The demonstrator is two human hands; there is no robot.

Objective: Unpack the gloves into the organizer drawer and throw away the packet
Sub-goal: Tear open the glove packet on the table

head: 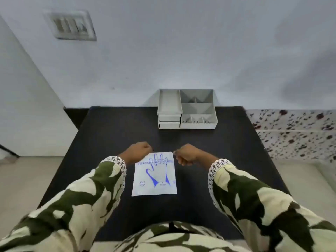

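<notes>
A flat white glove packet (154,174) with a blue hand outline and blue print lies on the black table (112,128) in front of me. My left hand (139,150) is curled at the packet's far left corner, and my right hand (187,154) is curled at its far right corner. Both seem to pinch the packet's far edge, though the fingertips are hidden. A grey organizer (187,110) stands at the table's far edge, with two shut drawers at its lower left and open compartments on top.
A pale wall rises right behind the organizer, with a switch plate (70,25) high on the left. A speckled counter surface (294,131) lies to the right of the table. Floor shows on both sides of the table.
</notes>
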